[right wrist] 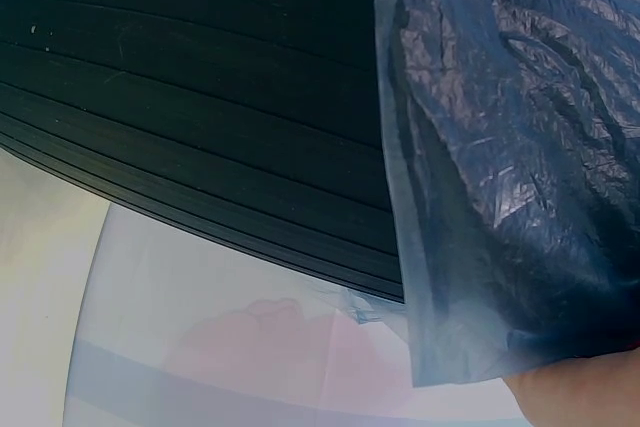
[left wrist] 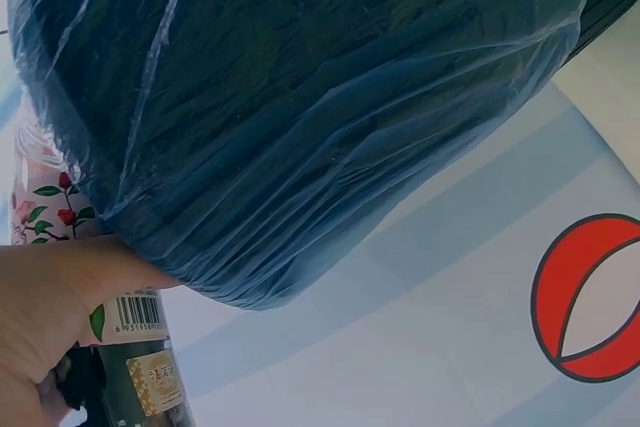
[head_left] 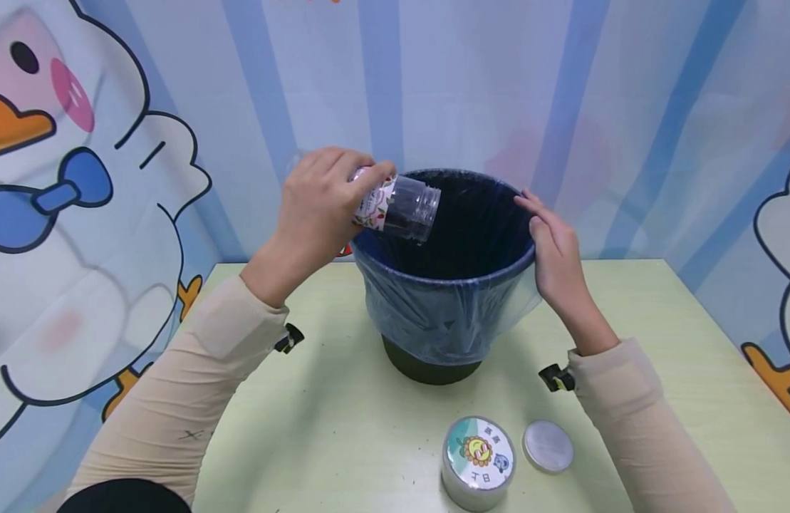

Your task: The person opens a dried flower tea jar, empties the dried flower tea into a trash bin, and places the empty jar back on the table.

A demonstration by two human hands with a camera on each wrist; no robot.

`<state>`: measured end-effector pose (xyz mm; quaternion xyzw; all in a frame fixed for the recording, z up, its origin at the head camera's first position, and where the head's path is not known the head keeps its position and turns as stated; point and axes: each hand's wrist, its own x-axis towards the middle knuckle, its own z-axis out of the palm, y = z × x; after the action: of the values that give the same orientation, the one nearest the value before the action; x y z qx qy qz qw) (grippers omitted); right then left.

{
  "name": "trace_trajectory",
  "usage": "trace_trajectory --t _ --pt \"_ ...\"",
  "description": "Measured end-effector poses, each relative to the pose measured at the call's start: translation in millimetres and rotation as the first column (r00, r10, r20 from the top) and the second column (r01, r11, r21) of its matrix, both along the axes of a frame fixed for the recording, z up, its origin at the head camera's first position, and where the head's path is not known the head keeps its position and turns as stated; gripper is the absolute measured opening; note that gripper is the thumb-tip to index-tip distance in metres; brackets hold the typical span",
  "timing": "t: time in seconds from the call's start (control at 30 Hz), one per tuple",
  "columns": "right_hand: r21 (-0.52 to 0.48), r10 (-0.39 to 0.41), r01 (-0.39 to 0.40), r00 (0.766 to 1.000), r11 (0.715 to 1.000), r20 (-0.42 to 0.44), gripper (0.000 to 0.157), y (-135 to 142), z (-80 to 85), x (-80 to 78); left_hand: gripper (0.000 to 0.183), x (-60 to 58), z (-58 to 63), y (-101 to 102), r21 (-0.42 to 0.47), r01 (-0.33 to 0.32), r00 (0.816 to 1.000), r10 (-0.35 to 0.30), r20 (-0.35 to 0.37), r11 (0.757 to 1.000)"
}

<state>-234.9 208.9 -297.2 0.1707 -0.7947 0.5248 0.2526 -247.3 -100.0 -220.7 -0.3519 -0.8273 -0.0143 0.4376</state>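
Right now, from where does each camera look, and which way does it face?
Head: worn on the head, facing forward and down at the bin; the left hand, right hand and sleeves show.
Left wrist: worn on that wrist, facing the bag, bottle and backdrop; part of the left hand shows.
Right wrist: worn on that wrist, facing the bin's outer wall and bag; a little right hand shows.
Head and left wrist share the bottle.

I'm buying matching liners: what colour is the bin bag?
Translucent blue bag, clearest in head view.
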Motion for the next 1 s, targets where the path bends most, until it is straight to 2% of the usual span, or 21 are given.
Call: trace_trajectory --t 0.33,0.53,0.8,1.0 --pt "0.010 -0.002 0.002 1.000 1.000 0.013 0.045 -0.7 -0.1 0.5 0.058 -0.9 -1.4 -0.9 -0.018 0.019 1.000 -0.019 -0.025 1.000" --pt "0.012 0.002 -0.003 1.000 1.000 0.025 0.046 0.0 0.4 1.3 0.049 -1.6 -0.4 0.9 -0.025 0.034 0.998 -0.035 -0.045 0.999" --pt "0.004 0.000 -0.001 1.000 1.000 0.016 0.046 0.6 -0.5 1.2 0.037 -3.6 0.8 4.2 -0.068 0.022 0.992 -0.030 -0.120 0.997" --pt "-0.006 0.005 -0.005 1.000 1.000 0.011 0.045 -1.0 -1.4 1.2 0.033 -4.3 -0.8 5.4 -0.067 0.036 0.987 -0.046 -0.157 0.997"
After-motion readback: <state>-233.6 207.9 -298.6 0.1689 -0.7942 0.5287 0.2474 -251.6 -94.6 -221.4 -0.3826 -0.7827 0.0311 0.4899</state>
